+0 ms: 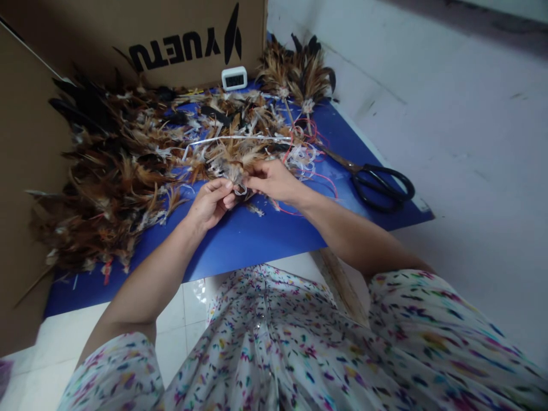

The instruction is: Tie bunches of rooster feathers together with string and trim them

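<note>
Between my hands, above the near part of the blue tabletop, is a bundle of brown and grey feathers with fluffy pale bases. My left hand pinches the bundle's near end between thumb and fingers. From the other side my right hand is closed at the same end, its fingertips partly hidden. A thin whitish strip loops out between the two hands; which hand grips it I cannot tell. Loose brown feathers lie heaped beside and behind my hands.
Black-handled scissors lie at the right, blades pointing toward red string. Two feather bunches on sticks rest at the back right. A small white digital clock stands before a cardboard box. A wall borders the right side.
</note>
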Demonstrator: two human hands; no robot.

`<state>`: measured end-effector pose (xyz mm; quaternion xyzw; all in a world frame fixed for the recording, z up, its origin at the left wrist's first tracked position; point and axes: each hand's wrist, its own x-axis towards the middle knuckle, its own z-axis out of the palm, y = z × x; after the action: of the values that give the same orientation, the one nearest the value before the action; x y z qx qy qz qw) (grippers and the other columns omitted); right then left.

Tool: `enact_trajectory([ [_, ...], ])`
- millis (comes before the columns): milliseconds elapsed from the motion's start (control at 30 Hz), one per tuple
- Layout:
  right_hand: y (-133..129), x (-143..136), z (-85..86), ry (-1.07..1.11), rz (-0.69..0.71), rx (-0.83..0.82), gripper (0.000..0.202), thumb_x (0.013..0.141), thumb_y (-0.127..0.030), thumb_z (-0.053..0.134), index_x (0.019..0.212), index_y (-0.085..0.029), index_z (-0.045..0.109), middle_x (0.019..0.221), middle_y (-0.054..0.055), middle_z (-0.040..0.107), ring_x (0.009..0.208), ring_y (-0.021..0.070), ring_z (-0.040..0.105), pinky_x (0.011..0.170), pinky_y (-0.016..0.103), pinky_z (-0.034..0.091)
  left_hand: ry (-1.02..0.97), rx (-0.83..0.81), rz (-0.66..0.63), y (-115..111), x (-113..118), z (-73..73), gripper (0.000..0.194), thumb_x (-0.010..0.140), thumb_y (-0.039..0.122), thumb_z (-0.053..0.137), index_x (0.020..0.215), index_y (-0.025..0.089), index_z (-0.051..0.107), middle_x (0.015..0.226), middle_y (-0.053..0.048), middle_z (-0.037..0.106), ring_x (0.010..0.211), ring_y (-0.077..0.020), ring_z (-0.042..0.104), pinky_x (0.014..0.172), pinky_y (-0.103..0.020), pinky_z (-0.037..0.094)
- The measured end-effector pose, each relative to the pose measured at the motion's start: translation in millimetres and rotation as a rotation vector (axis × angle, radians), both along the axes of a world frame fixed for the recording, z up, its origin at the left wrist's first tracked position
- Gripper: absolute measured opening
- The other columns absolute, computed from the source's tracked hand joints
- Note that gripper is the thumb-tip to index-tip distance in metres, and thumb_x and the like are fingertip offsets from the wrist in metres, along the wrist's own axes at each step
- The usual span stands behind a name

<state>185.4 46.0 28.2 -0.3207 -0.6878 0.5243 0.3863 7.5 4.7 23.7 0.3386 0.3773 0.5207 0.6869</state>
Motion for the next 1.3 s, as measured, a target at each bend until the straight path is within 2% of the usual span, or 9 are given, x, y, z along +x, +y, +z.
enact_trajectory([
  [167, 1, 1, 0.9, -0.001, 0.007, -0.004, 0.016, 0.082, -0.02, 0.065, 0.069, -0.017, 0.056, 0.057, -0.006, 0.051, 0.053, 0.0069, 0.045, 0.054, 0.021, 0.039, 0.017, -0.009, -0.001, 0, 0, -1.0, 0.022, 0.068, 0.015, 0.086, 0.063, 0.011, 0.065, 0.066, -0.002, 0.068, 0.041, -0.0009, 0.041, 0.04, -0.015, 0.035],
  [400, -1, 2, 6.5, -0.023, -0.039, -0.083, 0.015, 0.08, -0.009, 0.06, 0.068, -0.017, 0.057, 0.054, -0.005, 0.052, 0.05, 0.0078, 0.046, 0.05, 0.021, 0.037, -0.004, 0.023, -0.025, 0, -1, -2.3, 0.023, 0.063, 0.018, 0.089, 0.063, 0.012, 0.067, 0.064, -0.002, 0.067, 0.04, -0.0008, 0.041, 0.04, -0.015, 0.035],
  [633, 2, 6, 9.6, -0.04, -0.069, -0.084, 0.02, 0.082, -0.009, 0.061, 0.064, -0.018, 0.055, 0.055, -0.004, 0.053, 0.05, 0.0074, 0.047, 0.051, 0.022, 0.038, 0.02, 0.015, -0.002, 1, 0, -1.0, 0.024, 0.065, 0.017, 0.088, 0.063, 0.012, 0.065, 0.065, 0.0, 0.066, 0.041, -0.001, 0.042, 0.04, -0.015, 0.035],
  [700, 7, 13, 13.3, -0.009, -0.113, -0.08, 0.02, 0.082, -0.01, 0.062, 0.065, -0.018, 0.055, 0.057, -0.004, 0.054, 0.051, 0.0074, 0.048, 0.051, 0.022, 0.039, 0.016, 0.011, 0.014, 1, -1, 0.2, 0.026, 0.064, 0.017, 0.088, 0.062, 0.013, 0.063, 0.066, 0.0, 0.066, 0.042, -0.0018, 0.044, 0.041, -0.015, 0.037],
  [933, 40, 51, 22.2, 0.078, -0.431, 0.021, 0.024, 0.09, -0.026, 0.061, 0.069, -0.019, 0.052, 0.066, -0.001, 0.056, 0.053, 0.0064, 0.048, 0.05, 0.02, 0.038, 0.028, -0.002, 0.104, 4, -5, 4.0, 0.029, 0.064, 0.019, 0.089, 0.064, 0.014, 0.06, 0.08, -0.001, 0.072, 0.049, -0.0023, 0.053, 0.045, -0.014, 0.045],
  [1033, 47, 66, 21.5, -0.008, -0.45, 0.064, 0.025, 0.089, -0.028, 0.061, 0.067, -0.019, 0.053, 0.063, -0.001, 0.055, 0.053, 0.0068, 0.047, 0.049, 0.021, 0.037, 0.028, 0.018, 0.136, 5, -7, 6.2, 0.031, 0.066, 0.02, 0.089, 0.064, 0.015, 0.059, 0.084, 0.0, 0.074, 0.048, -0.0015, 0.052, 0.044, -0.014, 0.044],
  [1133, 48, 79, 19.8, -0.221, -0.369, 0.162, 0.018, 0.079, -0.016, 0.066, 0.062, -0.018, 0.059, 0.059, -0.001, 0.057, 0.054, 0.0087, 0.049, 0.053, 0.024, 0.038, 0.044, 0.029, 0.178, 7, -10, 8.5, 0.028, 0.069, 0.02, 0.087, 0.066, 0.015, 0.06, 0.089, 0.0, 0.075, 0.046, -0.0004, 0.051, 0.043, -0.014, 0.043],
  [1233, 46, 83, 15.2, -0.451, -0.26, 0.303, 0.013, 0.069, -0.006, 0.065, 0.065, -0.018, 0.07, 0.062, 0.0, 0.064, 0.061, 0.0123, 0.057, 0.062, 0.027, 0.043, 0.057, 0.026, 0.22, 9, -12, 9.4, 0.023, 0.073, 0.019, 0.084, 0.069, 0.015, 0.062, 0.089, 0.001, 0.074, 0.046, -0.0002, 0.051, 0.043, -0.014, 0.043],
  [1300, 45, 79, 10.2, -0.51, -0.269, 0.4, 0.016, 0.07, -0.006, 0.064, 0.07, -0.018, 0.074, 0.068, 0.001, 0.068, 0.067, 0.0147, 0.06, 0.069, 0.029, 0.046, 0.061, 0.024, 0.228, 10, -13, 9.2, 0.023, 0.073, 0.019, 0.084, 0.069, 0.015, 0.062, 0.088, 0.001, 0.074, 0.046, -0.0004, 0.051, 0.043, -0.014, 0.043],
])
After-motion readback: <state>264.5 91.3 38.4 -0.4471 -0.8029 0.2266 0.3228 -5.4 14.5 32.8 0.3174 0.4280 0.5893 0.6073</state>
